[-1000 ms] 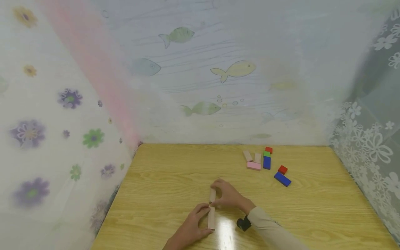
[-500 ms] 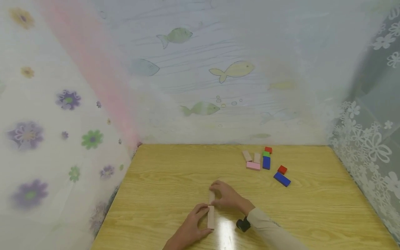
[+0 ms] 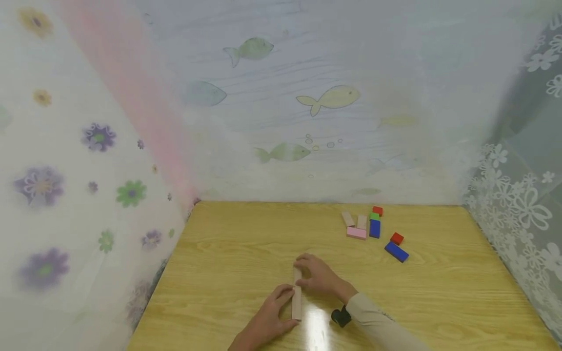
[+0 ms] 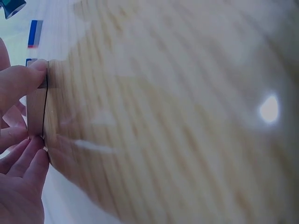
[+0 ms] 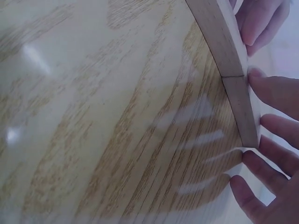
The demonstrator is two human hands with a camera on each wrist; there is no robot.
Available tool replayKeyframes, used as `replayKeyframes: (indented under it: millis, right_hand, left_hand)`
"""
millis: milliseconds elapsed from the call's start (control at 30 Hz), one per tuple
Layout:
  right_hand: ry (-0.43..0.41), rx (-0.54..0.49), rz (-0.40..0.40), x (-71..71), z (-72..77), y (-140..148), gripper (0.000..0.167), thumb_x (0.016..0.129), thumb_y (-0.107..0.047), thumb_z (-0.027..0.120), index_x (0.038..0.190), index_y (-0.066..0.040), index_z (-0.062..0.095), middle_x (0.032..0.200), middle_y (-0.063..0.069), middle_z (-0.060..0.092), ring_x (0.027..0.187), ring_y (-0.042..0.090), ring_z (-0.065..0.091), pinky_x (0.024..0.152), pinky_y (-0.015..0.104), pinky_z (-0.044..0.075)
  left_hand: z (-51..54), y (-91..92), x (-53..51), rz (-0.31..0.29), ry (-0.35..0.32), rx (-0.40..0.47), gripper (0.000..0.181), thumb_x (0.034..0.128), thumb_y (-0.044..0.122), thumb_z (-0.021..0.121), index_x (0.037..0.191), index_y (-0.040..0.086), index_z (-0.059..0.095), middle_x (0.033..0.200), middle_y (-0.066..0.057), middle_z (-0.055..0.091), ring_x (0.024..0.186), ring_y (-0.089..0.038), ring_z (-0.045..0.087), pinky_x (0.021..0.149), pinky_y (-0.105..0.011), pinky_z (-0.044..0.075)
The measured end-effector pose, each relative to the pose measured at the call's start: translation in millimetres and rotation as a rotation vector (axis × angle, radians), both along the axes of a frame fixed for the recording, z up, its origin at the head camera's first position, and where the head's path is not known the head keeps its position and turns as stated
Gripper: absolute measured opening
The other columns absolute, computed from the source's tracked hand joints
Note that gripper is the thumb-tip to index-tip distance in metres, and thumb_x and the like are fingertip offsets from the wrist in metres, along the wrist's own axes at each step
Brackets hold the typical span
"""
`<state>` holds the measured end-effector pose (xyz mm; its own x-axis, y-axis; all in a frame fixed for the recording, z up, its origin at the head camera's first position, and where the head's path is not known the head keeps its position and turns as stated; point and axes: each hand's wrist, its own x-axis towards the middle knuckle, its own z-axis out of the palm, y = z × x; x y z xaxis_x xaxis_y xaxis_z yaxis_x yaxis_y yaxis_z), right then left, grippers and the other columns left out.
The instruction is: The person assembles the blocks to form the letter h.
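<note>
Evidently a two-handed hold, seen from the head and from both wrists:

- Near block [image 3: 296, 304] and far block [image 3: 297, 274]: two plain wooden pieces laid end to end on the table [image 3: 228, 239], running away from the person; a dark line in the right wrist view marks where their ends meet.
- Left hand [image 3: 267, 319]: pinches the near block, thumb at the end closest to the person, fingertips by the joint. Such a lengthwise grip probably serves to stop the block from sliding or turning.
- Right hand [image 3: 324, 276]: pinches the far block, fingers bent over its far end and thumb beside the joint, presumably so that it lines up squarely with its neighbour.
- Right sleeve [image 3: 382, 319]: crosses the near right of the table, a black object [image 3: 341, 317] (perhaps part of the wrist camera) just beside its cuff.
- Pink block [image 3: 356, 233]: lies across the near ends of a slanted plain block [image 3: 348, 219] and a straighter plain block [image 3: 362, 222], well apart from the hands.
- Upper blue block [image 3: 375, 229], green block [image 3: 374, 216] and upper red block [image 3: 377, 210]: stand in a row, to the right of the pink one.
- Lower blue block [image 3: 396, 252]: slants, with the lower red block [image 3: 397, 238] just beyond it; whether these two touch cannot be told.
</note>
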<state>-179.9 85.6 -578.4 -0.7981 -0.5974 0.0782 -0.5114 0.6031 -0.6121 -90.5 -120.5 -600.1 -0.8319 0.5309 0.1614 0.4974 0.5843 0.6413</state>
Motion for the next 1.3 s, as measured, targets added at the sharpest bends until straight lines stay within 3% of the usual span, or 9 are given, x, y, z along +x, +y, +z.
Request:
replayKeyframes:
  millis: [333,467,567,800,967,1300]
  right_hand:
    - [0.012,-0.007,0.011,0.2,0.4,0,0.045,0.087,-0.019,0.070,0.126,0.000,0.057,0.133,0.016,0.050,0.123,0.036,0.045,0.102,0.052,0.039]
    - [0.028,-0.045,0.019,-1.2,1.5,5,0.042,0.087,-0.016,0.068,0.124,0.001,0.057,0.129,0.018,0.051,0.120,0.035,0.048,0.100,0.052,0.042]
    - [0.048,-0.083,-0.001,-4.7,2.8,12,0.038,0.086,-0.013,0.069,0.120,0.002,0.059,0.123,0.017,0.054,0.115,0.033,0.051,0.097,0.051,0.045]
    - [0.070,-0.088,-0.083,-14.4,13.7,38,0.030,0.087,-0.010,0.068,0.114,0.001,0.061,0.117,0.015,0.056,0.109,0.032,0.055,0.091,0.048,0.049]
    - [0.038,-0.094,-0.131,-17.2,26.4,61,0.028,0.087,-0.008,0.067,0.112,0.002,0.062,0.116,0.015,0.057,0.109,0.035,0.055,0.091,0.050,0.048]
    - [0.079,-0.069,-0.200,-21.7,36.1,105,0.025,0.087,-0.008,0.066,0.110,0.002,0.062,0.113,0.015,0.059,0.107,0.037,0.056,0.090,0.054,0.047]
  left_hand:
    - [7.9,3.7,-1.3,0.009,-0.020,-0.055,0.071,0.0820,0.033,0.075,0.137,0.000,0.046,0.143,-0.007,0.039,0.128,-0.027,0.043,0.104,-0.039,0.041]
    - [9.6,5.2,-4.8,0.017,-0.047,-0.053,0.067,0.0878,0.037,0.067,0.139,0.001,0.044,0.144,-0.006,0.037,0.130,-0.027,0.042,0.104,-0.041,0.041]
    - [11.2,5.9,-10.2,0.017,-0.028,-0.054,0.060,0.0920,0.035,0.062,0.139,0.002,0.044,0.145,-0.006,0.037,0.130,-0.026,0.041,0.104,-0.043,0.041]
    - [11.7,6.1,-29.0,-0.040,0.075,-0.104,0.051,0.0899,0.028,0.066,0.133,0.003,0.053,0.141,-0.009,0.043,0.128,-0.026,0.044,0.104,-0.041,0.041]
    - [10.3,5.0,-36.9,-0.063,0.074,-0.094,0.051,0.0893,0.027,0.067,0.131,0.001,0.054,0.140,-0.010,0.043,0.128,-0.026,0.042,0.104,-0.039,0.041]
    - [4.8,5.4,-42.1,-0.164,0.087,-0.027,0.043,0.0922,0.019,0.063,0.130,0.000,0.054,0.142,-0.012,0.044,0.131,-0.025,0.042,0.107,-0.038,0.037]
